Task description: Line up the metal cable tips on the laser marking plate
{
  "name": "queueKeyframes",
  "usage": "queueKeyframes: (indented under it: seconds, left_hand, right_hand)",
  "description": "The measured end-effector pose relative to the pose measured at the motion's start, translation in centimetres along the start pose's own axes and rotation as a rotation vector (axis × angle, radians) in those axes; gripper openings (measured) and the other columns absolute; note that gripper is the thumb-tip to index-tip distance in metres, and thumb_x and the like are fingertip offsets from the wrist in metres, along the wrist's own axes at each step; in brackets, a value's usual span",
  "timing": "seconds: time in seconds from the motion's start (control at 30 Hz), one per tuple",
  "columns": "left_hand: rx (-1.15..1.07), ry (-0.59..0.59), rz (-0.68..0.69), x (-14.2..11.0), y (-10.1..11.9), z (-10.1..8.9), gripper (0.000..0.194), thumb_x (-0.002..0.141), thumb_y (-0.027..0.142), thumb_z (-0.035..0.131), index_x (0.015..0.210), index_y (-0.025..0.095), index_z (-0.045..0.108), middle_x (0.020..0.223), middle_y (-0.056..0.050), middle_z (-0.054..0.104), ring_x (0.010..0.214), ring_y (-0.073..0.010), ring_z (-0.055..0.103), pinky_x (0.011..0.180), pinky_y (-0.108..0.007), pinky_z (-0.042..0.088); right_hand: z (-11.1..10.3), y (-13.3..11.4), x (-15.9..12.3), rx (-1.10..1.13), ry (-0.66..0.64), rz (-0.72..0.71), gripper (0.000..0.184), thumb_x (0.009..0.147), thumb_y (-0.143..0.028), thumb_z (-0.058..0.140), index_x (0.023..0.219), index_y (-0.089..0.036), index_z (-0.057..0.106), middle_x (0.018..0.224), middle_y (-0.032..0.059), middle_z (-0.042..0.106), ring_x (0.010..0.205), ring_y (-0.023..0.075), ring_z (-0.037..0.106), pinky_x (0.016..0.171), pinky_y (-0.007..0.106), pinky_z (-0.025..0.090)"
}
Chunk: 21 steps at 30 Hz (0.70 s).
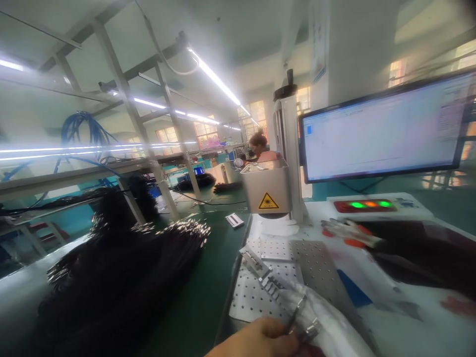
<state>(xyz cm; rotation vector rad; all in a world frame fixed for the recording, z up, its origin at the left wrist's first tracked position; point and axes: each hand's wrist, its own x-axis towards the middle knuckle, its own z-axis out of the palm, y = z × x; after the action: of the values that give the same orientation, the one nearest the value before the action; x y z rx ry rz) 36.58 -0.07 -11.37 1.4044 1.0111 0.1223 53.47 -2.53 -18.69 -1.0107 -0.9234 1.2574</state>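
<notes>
Only one hand shows, at the bottom edge, and I take it for my left hand [260,339]. Its fingers are closed on a small metal piece [303,327] lying against a clear plastic bag [327,322]. Just beyond it a slotted metal fixture [256,263] sits on a white perforated work plate [275,292]. Above the plate stands a laser marking head [267,193] with a yellow warning label. My right hand is out of view. The picture is blurred by motion.
A big heap of black cables with shiny metal ends [122,277] covers the green bench at left. A monitor [386,131], a panel with lit buttons [366,204], a glove [349,233] and a dark bag [427,258] are at right. A person [260,146] sits far behind.
</notes>
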Motion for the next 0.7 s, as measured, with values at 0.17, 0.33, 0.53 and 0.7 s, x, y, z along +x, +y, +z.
queueKeyframes:
  seconds: [0.17, 0.33, 0.53, 0.7]
  left_hand:
    - [-0.072, 0.038, 0.163, 1.5, 1.3, 1.6, 0.051, 0.070, 0.065, 0.071, 0.073, 0.014, 0.066, 0.065, 0.002, 0.053, 0.056, -0.0072, 0.041, 0.060, -0.024, 0.036]
    - [-0.134, 0.012, 0.147, 3.3, 0.6, 2.4, 0.046, 0.067, 0.059, 0.076, 0.078, 0.014, 0.068, 0.065, 0.000, 0.059, 0.060, -0.0119, 0.052, 0.064, -0.027, 0.045]
    - [-0.201, -0.031, 0.094, 3.5, -0.4, 0.9, 0.039, 0.068, 0.051, 0.079, 0.078, 0.014, 0.069, 0.070, -0.004, 0.064, 0.068, -0.0144, 0.058, 0.074, -0.031, 0.050]
    - [-0.128, -0.111, -0.070, 3.1, -2.6, -0.9, 0.039, 0.060, 0.049, 0.083, 0.077, 0.016, 0.071, 0.064, -0.001, 0.060, 0.056, -0.0118, 0.051, 0.060, -0.028, 0.047]
  right_hand:
    - [0.9, 0.4, 0.0, 0.021, 0.001, 0.003, 0.062, 0.073, -0.074, 0.057, 0.101, -0.023, 0.076, 0.105, 0.0138, 0.070, 0.110, 0.0338, 0.062, 0.099, 0.043, 0.048]
    - [0.6, 1.0, 0.0, -0.049, 0.065, 0.022, 0.050, 0.072, -0.062, 0.062, 0.098, -0.022, 0.077, 0.106, 0.0127, 0.070, 0.116, 0.0351, 0.058, 0.102, 0.039, 0.046]
    - [0.4, 1.9, -0.3, -0.054, 0.053, 0.072, 0.054, 0.079, -0.063, 0.051, 0.106, -0.023, 0.075, 0.105, 0.0111, 0.070, 0.115, 0.0313, 0.059, 0.095, 0.034, 0.051]
    - [1.2, 3.0, -0.6, 0.032, 0.066, 0.055, 0.064, 0.080, -0.070, 0.045, 0.112, -0.021, 0.072, 0.104, 0.0145, 0.070, 0.111, 0.0333, 0.062, 0.090, 0.038, 0.054]
